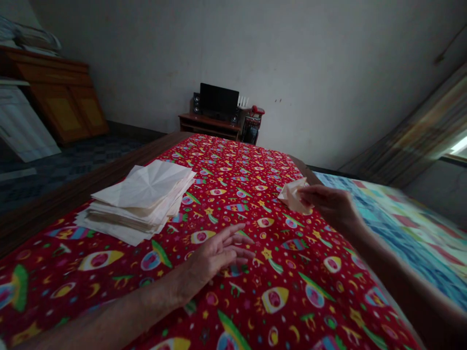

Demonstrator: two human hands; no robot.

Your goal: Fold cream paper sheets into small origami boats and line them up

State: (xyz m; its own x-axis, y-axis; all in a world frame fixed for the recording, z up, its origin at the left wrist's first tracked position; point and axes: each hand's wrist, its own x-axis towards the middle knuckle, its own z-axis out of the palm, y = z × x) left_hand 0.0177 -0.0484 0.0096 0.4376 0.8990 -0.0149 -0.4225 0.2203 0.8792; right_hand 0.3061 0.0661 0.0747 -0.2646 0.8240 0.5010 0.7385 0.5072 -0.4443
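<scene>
A folded piece of pale paper (294,195) is at the right side of the red patterned cloth (255,182). The fingers of my right hand (330,201) are pinched on its right edge. Whether the paper rests on the cloth or is just above it, I cannot tell. My left hand (222,250) is over the middle of the cloth, palm turned inward, fingers loosely apart and holding nothing. To its upper left lies a stack of creased white paper sheets (142,199). The top sheet shows fold lines spreading from its centre.
Beyond the cloth stands a small desk (209,125) with a black monitor (219,99) and speakers. A bed with a colourful cover (394,209) runs along the right. Wooden cabinets (65,107) stand at the far left, and a curtain hangs at the right.
</scene>
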